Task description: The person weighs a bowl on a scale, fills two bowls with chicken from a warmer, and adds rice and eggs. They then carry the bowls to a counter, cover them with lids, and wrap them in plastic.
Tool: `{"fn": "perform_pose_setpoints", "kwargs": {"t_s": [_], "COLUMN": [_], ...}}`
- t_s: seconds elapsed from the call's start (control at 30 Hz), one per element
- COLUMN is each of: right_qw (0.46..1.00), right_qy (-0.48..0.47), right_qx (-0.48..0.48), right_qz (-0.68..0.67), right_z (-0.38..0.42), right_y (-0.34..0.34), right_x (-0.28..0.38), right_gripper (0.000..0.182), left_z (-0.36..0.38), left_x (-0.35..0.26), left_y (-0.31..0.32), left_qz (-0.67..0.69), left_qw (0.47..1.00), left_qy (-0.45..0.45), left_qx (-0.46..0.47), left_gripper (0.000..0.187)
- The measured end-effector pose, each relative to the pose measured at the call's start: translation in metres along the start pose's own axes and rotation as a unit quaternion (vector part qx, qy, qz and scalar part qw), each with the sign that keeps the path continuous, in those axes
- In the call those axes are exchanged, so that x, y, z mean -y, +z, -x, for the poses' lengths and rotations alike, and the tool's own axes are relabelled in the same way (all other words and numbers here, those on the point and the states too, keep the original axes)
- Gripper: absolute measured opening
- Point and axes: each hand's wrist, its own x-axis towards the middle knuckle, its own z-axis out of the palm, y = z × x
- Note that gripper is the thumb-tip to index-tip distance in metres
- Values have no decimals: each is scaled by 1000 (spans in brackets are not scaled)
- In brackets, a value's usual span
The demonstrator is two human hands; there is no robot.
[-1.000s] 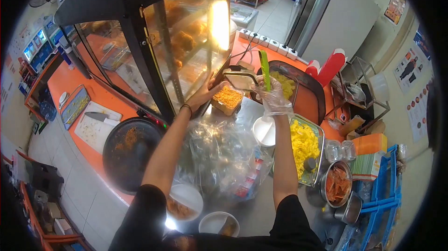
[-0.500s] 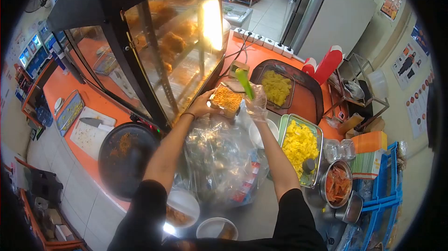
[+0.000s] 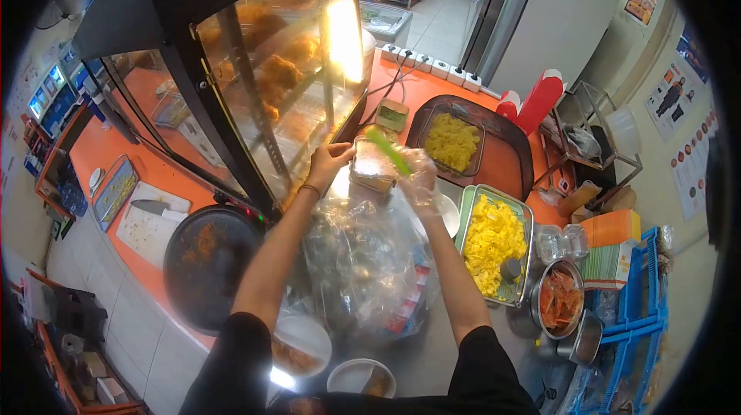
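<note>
My left hand (image 3: 330, 164) pinches the left corner of a small rectangular container (image 3: 373, 176), whose top now looks pale and shiny, like a lid. In my right hand (image 3: 420, 183), covered by a clear plastic glove, is a bright green utensil (image 3: 390, 151), its green part slanting up and left over the container. The utensil's other end is hidden. Just beyond stands a small tub of chopped green stuff (image 3: 392, 115). Below my hands lie clear plastic bags (image 3: 363, 268), and a white bowl (image 3: 449, 214) sits partly behind my right wrist.
A lit glass food warmer (image 3: 270, 83) rises at left, beside a black pan (image 3: 212, 268) and a cutting board (image 3: 143, 233) with a knife. At right are a tray of yellow food (image 3: 494, 245), a metal bowl of orange strips (image 3: 559, 299) and a blue rack (image 3: 633, 330). White bowls (image 3: 361, 378) stand nearest me.
The container's orange crumbs no longer show; a pale shiny surface covers its top. My left hand has shifted up and slightly left, and the green utensil has tilted further left.
</note>
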Motion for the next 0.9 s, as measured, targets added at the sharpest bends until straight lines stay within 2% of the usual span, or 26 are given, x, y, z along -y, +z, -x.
{"fn": "perform_pose_setpoints", "kwargs": {"t_s": [0.03, 0.07, 0.1, 0.13, 0.17, 0.23, 0.27, 0.33, 0.4, 0.47, 0.5, 0.53, 0.6, 0.73, 0.8, 0.87, 0.9], "right_qw": [990, 988, 982, 957, 957, 868, 869, 738, 750, 644, 648, 648, 654, 675, 728, 739, 745], "right_qy": [40, 64, 166, 264, 263, 374, 372, 417, 399, 502, 524, 523, 514, 524, 466, 480, 474], "right_qx": [-135, -139, -81, -22, -24, 8, 10, -81, -44, -3, -47, -47, -2, 6, -23, -39, -38], "right_qz": [1, 36, -41, -117, -116, -328, -326, -525, -525, -578, -552, -551, -555, -519, -502, -471, -468], "right_z": [-2, -5, 4, 0, 2, 7, 9, 13, 12, 10, 7, 7, 10, 15, 23, 29, 33], "right_y": [6, 15, 42, 48, 50, 43, 40, 39, 32, 15, 18, 14, 7, 11, 14, 18, 20], "right_x": [-7, -31, -86, -92, -98, -89, -75, -54, -47, -28, -22, -20, -14, -13, -7, -11, -17], "right_gripper": [30, 32, 27, 24, 24, 22, 22, 17, 10, 18, 21, 21, 18, 13, 13, 15, 15], "left_z": [-4, -7, -10, -13, -17, -24, -27, -32, -35, -32, -31, -30, -30, -32, -25, -25, -26], "left_x": [7, 10, 11, 11, 11, 13, 14, 20, 30, 28, 26, 25, 23, 21, 14, 25, 30], "left_y": [0, 0, 1, 1, 3, 9, 11, 15, 18, 22, 24, 24, 24, 24, 27, 27, 29], "left_qz": [13, 13, 4, -6, -6, 41, 43, 133, 155, 231, 232, 226, 221, 176, 158, 112, 120], "left_qw": [1000, 1000, 1000, 1000, 1000, 997, 997, 988, 986, 966, 966, 966, 966, 973, 973, 992, 991], "left_qy": [-2, -1, -2, -1, 1, -30, -30, -63, -59, -102, -103, -112, -121, -136, -147, -30, -12], "left_qx": [-6, -7, -19, -31, -30, -52, -53, -37, -28, -52, -51, -50, -52, -67, -79, -54, -62], "left_gripper": [36, 36, 35, 34, 34, 33, 33, 33, 33, 32, 32, 32, 31, 35, 37, 40, 39]}}
